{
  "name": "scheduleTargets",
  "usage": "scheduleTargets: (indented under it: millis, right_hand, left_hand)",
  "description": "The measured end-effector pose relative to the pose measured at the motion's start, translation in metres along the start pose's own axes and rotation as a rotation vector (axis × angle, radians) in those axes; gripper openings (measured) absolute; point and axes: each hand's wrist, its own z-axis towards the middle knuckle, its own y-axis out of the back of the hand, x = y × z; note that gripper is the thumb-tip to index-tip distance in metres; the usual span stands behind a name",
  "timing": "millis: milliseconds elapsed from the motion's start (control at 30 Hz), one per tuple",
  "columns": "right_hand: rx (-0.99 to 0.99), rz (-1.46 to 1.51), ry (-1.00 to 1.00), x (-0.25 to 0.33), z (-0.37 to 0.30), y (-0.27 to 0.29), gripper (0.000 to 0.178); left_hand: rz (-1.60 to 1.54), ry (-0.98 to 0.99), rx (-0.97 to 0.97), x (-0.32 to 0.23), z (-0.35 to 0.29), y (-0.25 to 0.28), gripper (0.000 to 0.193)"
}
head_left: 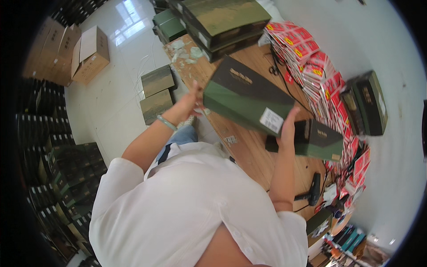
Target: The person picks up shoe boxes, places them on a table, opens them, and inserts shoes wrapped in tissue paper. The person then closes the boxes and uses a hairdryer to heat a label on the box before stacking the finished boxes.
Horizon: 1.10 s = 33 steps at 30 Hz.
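A long green and black cardboard box (247,95) is held up over the wooden table, tilted, with a white label on its near side. My left hand (191,101) grips its left end, and a pale bangle circles that wrist. At the opposite end, my right hand (288,127) wraps the corner beside the label. Just past my right hand, another green and black box (318,141) rests on the table. The undersides of the fingers on both hands are partly hidden.
Stacked boxes (227,20) stand at the table's far end. Red and white packets (311,62) line the wall side, with a hair dryer (314,189) nearer. Two flat boxes (157,92) lie on the floor. Cartons (91,53) and shelved dark boxes (73,171) are at the left.
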Motion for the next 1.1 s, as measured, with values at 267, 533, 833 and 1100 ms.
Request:
scheduleTargets:
  millis: [267,533,833,1100]
  right_hand:
    - [-0.053,0.317,-0.383,0.007,-0.056,-0.002,0.078]
    - [-0.212,0.193,-0.524,-0.034,-0.080,-0.046,0.058]
    - [-0.679,-0.138,0.081,0.026,-0.058,-0.136,0.057]
    - [-0.597,-0.071,0.423,0.077,0.079,-0.257,0.057]
  left_hand:
    - [-0.486,0.350,0.400,0.030,0.014,0.011,0.074]
    - [-0.139,0.381,0.394,-0.007,0.035,0.041,0.089]
    - [-0.338,0.076,0.823,-0.137,0.059,0.070,0.078]
    - [-0.299,0.152,0.778,-0.125,0.094,0.108,0.048]
